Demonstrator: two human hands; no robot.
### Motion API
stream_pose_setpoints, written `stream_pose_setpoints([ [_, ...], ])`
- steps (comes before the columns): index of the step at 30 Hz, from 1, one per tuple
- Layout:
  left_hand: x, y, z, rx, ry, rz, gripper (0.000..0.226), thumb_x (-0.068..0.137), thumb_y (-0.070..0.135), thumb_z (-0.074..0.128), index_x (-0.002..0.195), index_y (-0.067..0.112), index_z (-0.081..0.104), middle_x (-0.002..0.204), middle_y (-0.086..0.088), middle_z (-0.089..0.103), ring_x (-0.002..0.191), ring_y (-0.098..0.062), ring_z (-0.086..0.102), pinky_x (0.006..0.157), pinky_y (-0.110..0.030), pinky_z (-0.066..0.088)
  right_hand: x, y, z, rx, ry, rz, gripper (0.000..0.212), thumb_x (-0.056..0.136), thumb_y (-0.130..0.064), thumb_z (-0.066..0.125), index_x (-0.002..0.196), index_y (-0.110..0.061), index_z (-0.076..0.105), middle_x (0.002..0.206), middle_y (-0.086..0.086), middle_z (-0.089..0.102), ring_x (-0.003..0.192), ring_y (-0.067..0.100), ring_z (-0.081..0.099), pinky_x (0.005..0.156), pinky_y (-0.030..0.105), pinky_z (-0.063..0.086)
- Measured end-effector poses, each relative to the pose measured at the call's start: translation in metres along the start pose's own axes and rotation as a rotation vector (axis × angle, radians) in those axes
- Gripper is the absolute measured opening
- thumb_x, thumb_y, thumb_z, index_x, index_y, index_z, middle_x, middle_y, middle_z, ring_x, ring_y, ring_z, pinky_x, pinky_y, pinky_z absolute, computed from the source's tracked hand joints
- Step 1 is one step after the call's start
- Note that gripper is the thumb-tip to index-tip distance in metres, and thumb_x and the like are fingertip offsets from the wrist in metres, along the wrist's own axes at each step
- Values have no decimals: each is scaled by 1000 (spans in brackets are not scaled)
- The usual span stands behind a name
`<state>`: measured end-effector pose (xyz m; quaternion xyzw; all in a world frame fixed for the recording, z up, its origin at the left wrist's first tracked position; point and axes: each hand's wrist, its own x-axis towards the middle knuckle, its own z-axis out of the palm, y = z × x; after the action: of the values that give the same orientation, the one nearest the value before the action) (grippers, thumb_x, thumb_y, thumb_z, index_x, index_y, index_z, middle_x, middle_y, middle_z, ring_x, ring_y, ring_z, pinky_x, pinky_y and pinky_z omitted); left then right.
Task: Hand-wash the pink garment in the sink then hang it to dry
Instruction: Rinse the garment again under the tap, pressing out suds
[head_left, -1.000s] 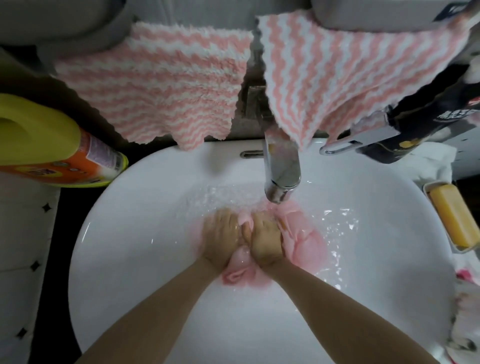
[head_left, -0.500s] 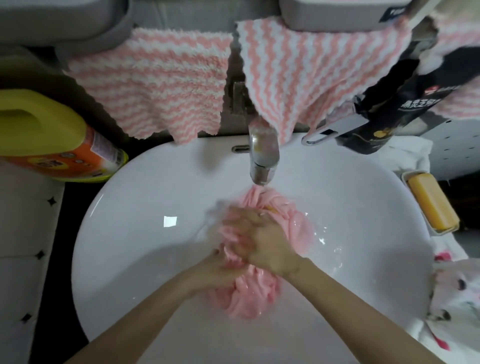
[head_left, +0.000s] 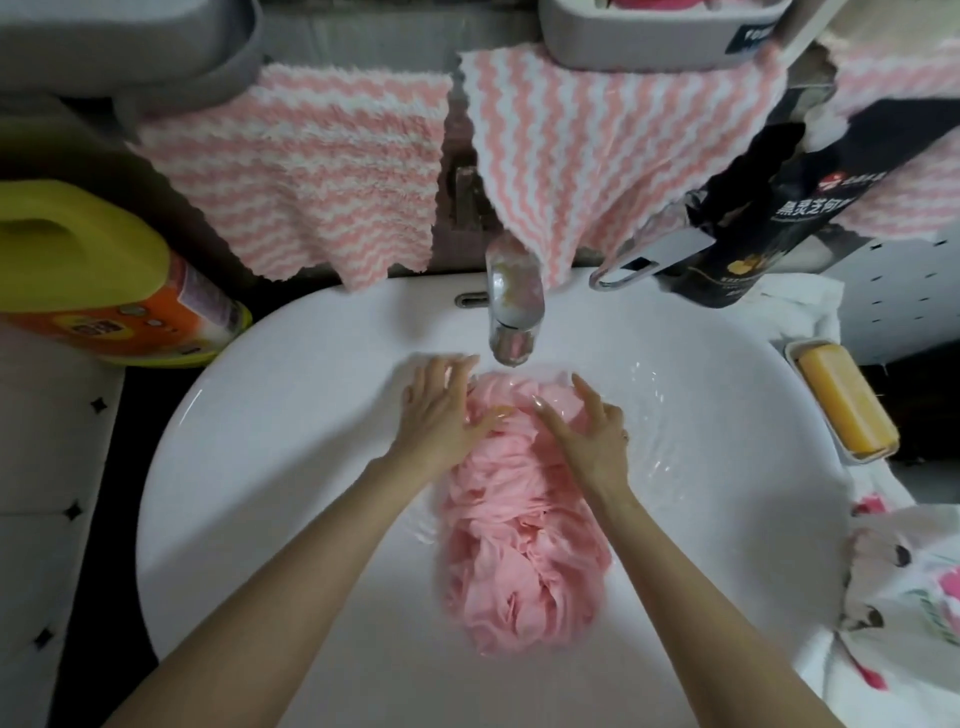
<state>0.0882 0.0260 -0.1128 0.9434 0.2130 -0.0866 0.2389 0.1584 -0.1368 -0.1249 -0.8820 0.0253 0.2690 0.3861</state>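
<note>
Head view: pink garment (head_left: 519, 535) lay bunched, wet, in white sink (head_left: 270, 467), stretching from under faucet (head_left: 511, 317) toward person. Left hand (head_left: 441, 410) rested flat on garment's far left edge, fingers straight and spread. Right hand (head_left: 592, 431) lay on its far right edge, fingers extended, gripping nothing.

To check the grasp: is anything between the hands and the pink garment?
Nothing visible. The left hand and right hand, fingers straight, touch the garment at its far end in the sink, below the faucet.
</note>
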Motion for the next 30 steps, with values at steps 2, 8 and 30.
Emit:
stream_pose_setpoints([
  [2, 17, 5, 17, -22, -107, 57, 73, 84, 52, 58, 143, 18, 31, 138, -7, 35, 130, -28, 30, 106, -39, 29, 3, -6, 14, 33, -37, 51, 73, 72, -66, 67, 135, -32, 46, 116, 7, 51, 102, 23, 53, 96, 39, 42],
  [8, 3, -4, 0, -652, -246, -125, 21, 82, 33, 70, 75, 15, 62, 62, 15, 55, 68, -3, 53, 56, -15, 35, 1, 0, -20, 600, -376, 155, 37, 74, -16, 77, 105, 1, 69, 92, 17, 67, 69, 23, 62, 58, 26, 48],
  [30, -72, 7, 97, -279, 356, -92, 54, 82, 52, 55, 116, 11, 53, 112, -4, 60, 107, -24, 52, 92, -41, 43, -27, 38, 42, -607, 121, -639, 36, 75, -28, 38, 108, -25, 52, 108, 10, 59, 82, 34, 55, 63, 39, 46],
])
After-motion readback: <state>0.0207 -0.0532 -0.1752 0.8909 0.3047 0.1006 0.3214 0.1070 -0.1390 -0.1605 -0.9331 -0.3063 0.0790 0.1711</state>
